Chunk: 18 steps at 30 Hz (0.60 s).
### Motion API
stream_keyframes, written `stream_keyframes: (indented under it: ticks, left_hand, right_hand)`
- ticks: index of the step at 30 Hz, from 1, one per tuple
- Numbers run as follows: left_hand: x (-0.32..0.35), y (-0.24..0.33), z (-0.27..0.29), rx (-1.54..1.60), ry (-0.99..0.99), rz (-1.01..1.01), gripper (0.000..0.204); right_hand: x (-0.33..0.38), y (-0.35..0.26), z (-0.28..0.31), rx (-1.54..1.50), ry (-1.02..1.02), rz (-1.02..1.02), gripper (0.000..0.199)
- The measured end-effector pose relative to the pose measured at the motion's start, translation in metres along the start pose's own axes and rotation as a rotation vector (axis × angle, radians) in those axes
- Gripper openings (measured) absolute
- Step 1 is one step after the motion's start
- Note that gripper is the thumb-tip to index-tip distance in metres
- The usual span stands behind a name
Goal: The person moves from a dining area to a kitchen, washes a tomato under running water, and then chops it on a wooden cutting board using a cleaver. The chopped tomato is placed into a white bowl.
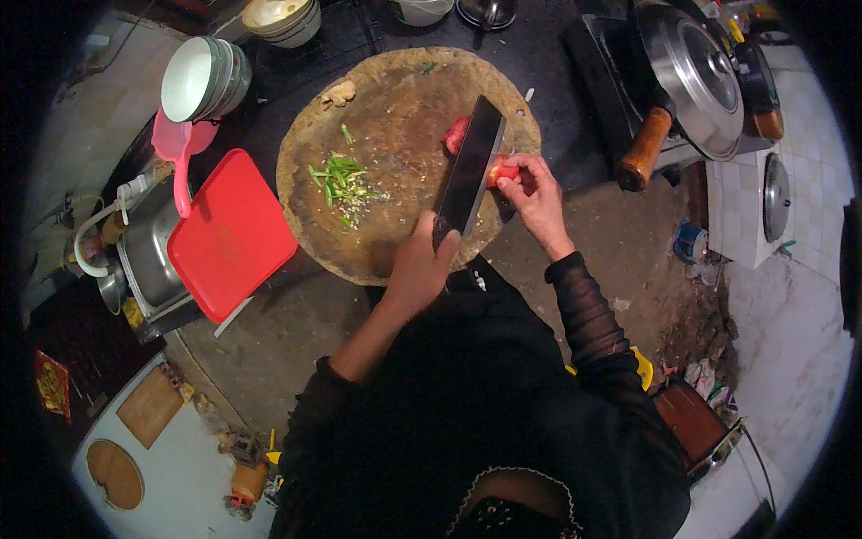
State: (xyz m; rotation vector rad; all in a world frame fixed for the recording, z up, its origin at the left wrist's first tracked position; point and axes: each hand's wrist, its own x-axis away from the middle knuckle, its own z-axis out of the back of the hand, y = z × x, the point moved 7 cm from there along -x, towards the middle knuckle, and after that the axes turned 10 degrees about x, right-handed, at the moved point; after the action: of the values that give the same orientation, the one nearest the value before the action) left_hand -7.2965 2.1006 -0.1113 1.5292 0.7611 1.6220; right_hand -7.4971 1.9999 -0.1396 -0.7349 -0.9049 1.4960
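My left hand (420,267) is closed round the handle of a cleaver (474,160). The dark blade stands over the right part of a round wooden chopping board (395,117). Just right of the blade, the fingers of my right hand (539,205) pinch a red tomato piece (500,171) near the board's right edge. Another red tomato piece (456,135) lies left of the blade, partly hidden by it. Chopped green slices (339,182), with small pale bits among them, lie on the board's left half. A knobbly tan lump, like ginger (339,93), rests by the upper left rim.
Left of the board are a red tray (232,238), a pink ladle (181,175), stacked bowls (193,79) and a steel sink (153,247). More bowls (283,22) stand at the back. At the right, a lidded pan (696,85) with a wooden handle (645,148) sits on a stove.
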Motion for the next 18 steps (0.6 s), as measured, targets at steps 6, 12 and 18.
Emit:
stream_keyframes:
  ticks: [6, 12, 18]
  left_hand:
    - [-0.018, 0.016, -0.004, -0.072, 0.066, -0.056, 0.031]
    - [0.024, 0.016, 0.003, -0.384, 0.067, -0.088, 0.031]
    - [0.043, 0.011, 0.002, -0.486, 0.089, -0.092, 0.029]
  right_hand:
    - [-0.002, -0.003, 0.001, 0.016, -0.019, -0.012, 0.024]
    - [-0.001, -0.008, 0.001, 0.048, -0.002, -0.024, 0.025]
    - [-0.002, -0.017, 0.001, 0.144, -0.013, 0.009, 0.025]
